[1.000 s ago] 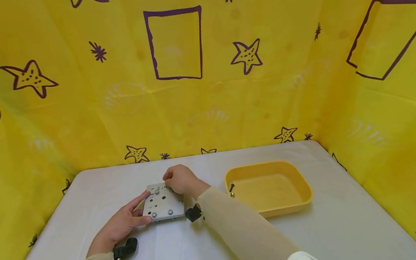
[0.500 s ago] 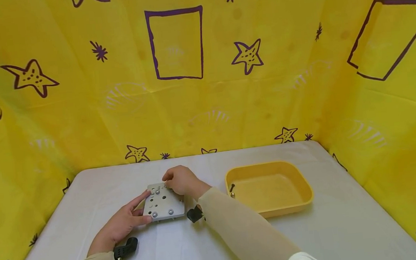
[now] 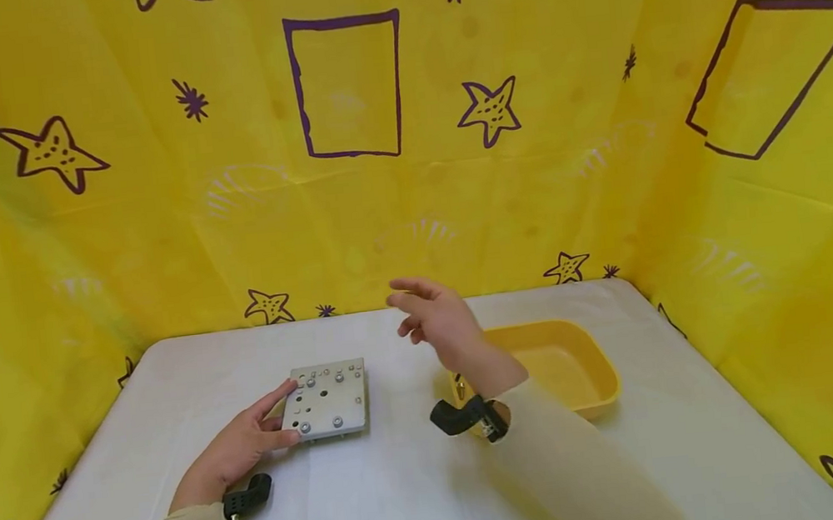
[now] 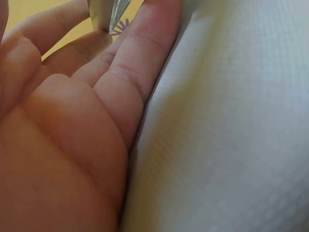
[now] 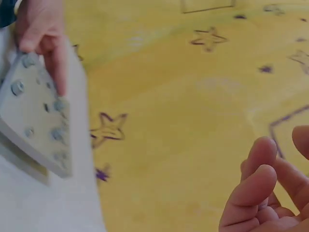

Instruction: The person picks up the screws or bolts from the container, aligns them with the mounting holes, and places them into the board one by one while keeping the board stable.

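A light grey metal plate [image 3: 350, 396] with holes and several socket-head bolts [image 3: 337, 422] set in it lies left of centre in the head view. Short ends poke out beneath its near edge. My left hand [image 3: 242, 448] grips the plate's left edge between thumb and fingers; the left wrist view shows the palm and a small corner of metal. My right hand [image 3: 440, 316] is raised right of the plate and apart from it, fingers loosely bent, holding nothing. In the right wrist view the plate [image 5: 36, 113] and the right fingers [image 5: 251, 193] are well apart.
A yellow tray [image 3: 592, 360] stands to the right, partly behind my right wrist. Inside its left end are a dark screw and a small brass-coloured piece [image 3: 461, 390]. Yellow patterned cloth [image 3: 354, 232] walls the white table at the back and sides.
My right hand has left the plate's far right corner and moved right and up toward the tray, uncovering a bolt there. The left hand keeps its grip on the plate.
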